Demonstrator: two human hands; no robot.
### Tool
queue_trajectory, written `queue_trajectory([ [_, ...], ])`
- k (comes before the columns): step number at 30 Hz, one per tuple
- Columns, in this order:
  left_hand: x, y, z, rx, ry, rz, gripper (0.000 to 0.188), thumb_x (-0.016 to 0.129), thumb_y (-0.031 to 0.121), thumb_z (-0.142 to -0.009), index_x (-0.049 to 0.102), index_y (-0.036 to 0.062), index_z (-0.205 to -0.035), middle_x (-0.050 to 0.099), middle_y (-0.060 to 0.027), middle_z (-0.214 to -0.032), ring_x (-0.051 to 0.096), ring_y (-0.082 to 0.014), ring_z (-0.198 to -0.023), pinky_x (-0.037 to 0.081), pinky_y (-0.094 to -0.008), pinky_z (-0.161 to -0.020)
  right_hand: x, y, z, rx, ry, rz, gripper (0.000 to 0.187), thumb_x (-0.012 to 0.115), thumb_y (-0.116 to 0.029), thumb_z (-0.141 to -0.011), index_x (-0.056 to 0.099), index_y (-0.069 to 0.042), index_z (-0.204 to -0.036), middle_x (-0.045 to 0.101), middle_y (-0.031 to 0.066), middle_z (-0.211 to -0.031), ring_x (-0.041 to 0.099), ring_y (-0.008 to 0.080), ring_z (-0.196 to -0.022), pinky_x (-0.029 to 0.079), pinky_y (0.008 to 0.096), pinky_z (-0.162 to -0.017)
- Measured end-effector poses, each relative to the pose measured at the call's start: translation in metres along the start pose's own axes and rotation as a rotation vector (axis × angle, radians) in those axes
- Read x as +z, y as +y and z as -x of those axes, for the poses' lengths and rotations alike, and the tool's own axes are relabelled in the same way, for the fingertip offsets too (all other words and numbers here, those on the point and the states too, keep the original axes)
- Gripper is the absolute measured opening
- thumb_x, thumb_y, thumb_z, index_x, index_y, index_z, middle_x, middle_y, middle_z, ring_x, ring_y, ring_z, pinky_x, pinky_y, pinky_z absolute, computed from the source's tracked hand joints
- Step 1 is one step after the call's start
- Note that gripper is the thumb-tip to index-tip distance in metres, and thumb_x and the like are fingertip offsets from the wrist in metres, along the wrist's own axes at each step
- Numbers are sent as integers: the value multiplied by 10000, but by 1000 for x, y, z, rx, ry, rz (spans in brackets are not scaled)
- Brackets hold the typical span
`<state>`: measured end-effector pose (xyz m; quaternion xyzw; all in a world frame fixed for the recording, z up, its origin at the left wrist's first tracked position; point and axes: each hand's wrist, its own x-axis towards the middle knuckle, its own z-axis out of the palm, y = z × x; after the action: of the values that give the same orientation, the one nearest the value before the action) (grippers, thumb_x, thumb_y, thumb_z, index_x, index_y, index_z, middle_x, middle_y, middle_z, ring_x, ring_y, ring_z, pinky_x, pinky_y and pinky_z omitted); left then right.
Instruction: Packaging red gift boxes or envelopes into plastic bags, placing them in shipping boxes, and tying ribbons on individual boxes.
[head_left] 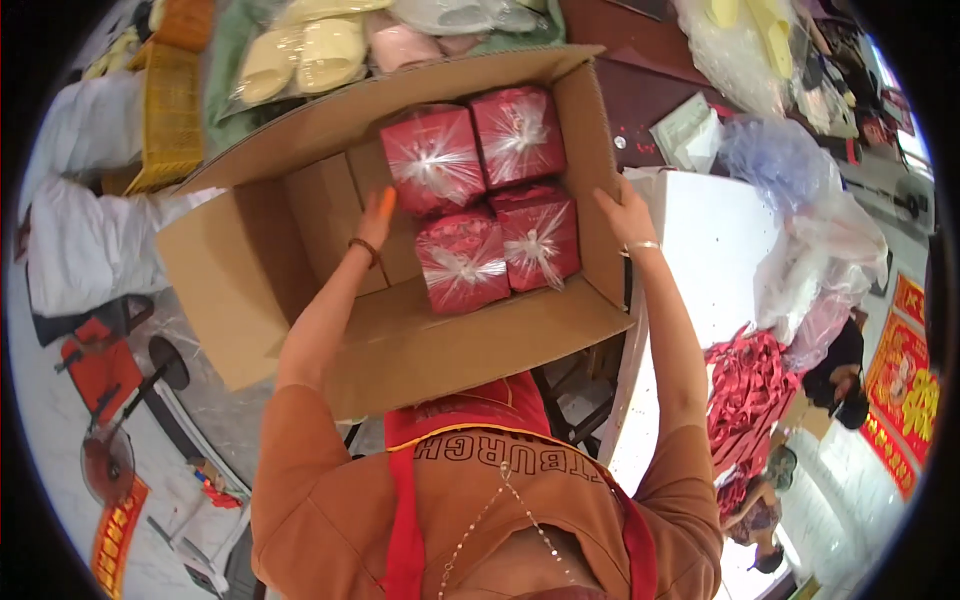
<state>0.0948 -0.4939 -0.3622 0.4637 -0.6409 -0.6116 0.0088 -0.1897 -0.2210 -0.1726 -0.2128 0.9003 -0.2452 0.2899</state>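
Note:
An open cardboard box [450,370] lies in front of me, its flaps spread. Several red packages [463,262] in clear wrap, with bunched tops, sit together in its right half. My left hand [376,222] reaches down inside, beside the packages' left side, fingers stretched out; one finger has an orange covering. Whether it touches a package I cannot tell. My right hand [625,215] grips the box's right wall at the rim, thumb on the inner side and the other fingers partly hidden outside.
Wrapped cream slippers [300,60] lie beyond the box. To the right stands a white tabletop [700,245] with clear plastic bags [810,230] and a pile of red strips [750,400]. A yellow crate [172,115] is at far left, a fan [108,465] below it. Other people [765,510] are at lower right.

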Motion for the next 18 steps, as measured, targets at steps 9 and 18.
queue_trajectory([
  [9,-144,3,188,-227,825,-916,989,668,559,-612,167,146,-1358,163,-208,-1383,205,-408,-1243,255,-479,-977,19,32,90,121,65,-401,554,581,-253,-779,385,-8,-1235,528,159,-1118,497,239,-1056,357,296,-906],
  [18,-131,-28,138,-643,568,-1299,1140,639,675,-536,21,216,-1378,275,-216,-1323,375,-379,-1150,355,-450,-914,4,40,92,405,84,-336,629,516,-426,-810,425,59,-1199,506,182,-1168,456,256,-1117,315,289,-942],
])
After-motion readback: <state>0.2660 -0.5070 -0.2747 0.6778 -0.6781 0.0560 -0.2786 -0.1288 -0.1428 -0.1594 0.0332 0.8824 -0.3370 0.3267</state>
